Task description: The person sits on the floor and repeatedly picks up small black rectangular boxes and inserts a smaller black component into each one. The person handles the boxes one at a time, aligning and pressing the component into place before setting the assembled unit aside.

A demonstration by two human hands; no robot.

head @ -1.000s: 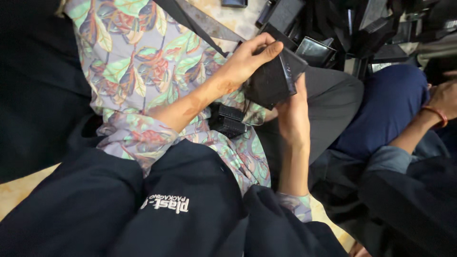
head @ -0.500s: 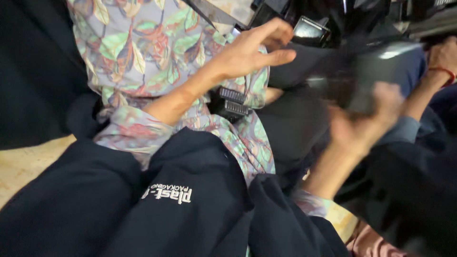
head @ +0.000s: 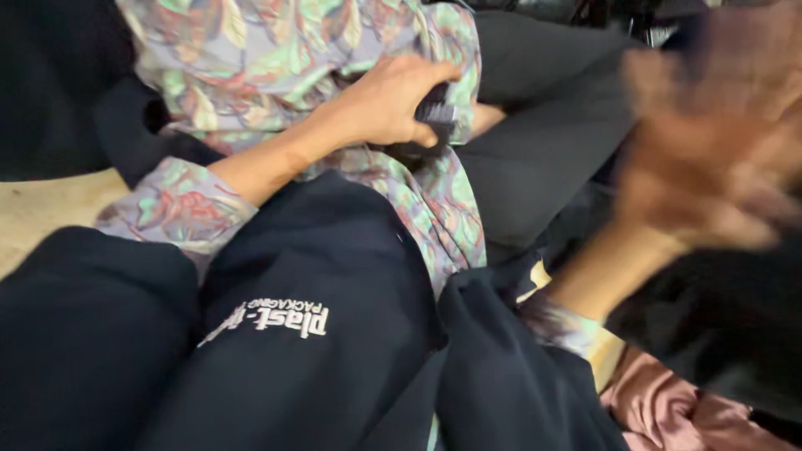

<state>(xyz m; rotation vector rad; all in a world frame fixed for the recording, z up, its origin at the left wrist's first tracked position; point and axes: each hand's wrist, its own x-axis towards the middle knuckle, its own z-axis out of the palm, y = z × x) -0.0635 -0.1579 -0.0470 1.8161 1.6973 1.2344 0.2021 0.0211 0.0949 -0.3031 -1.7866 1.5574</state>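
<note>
Black and ridged, a small device [head: 434, 117] sits just above the middle of the frame, lying on the leaf-patterned shirt [head: 276, 58] that spreads over the person's lap. The left hand [head: 388, 104] curls down over the device, fingers bent around its near edge and the thumb tucked beneath, so it grips the device rather than lying flat on it. The left forearm runs down toward the lower left, where a patterned cuff [head: 180, 209] meets a dark navy jacket [head: 317, 334] with white lettering. At the right edge of the frame the right hand [head: 710, 142] is raised and badly blurred; its fingers seem spread, but whether it holds anything I cannot tell. Pink cloth [head: 668, 413] shows in the lower right corner.
</note>
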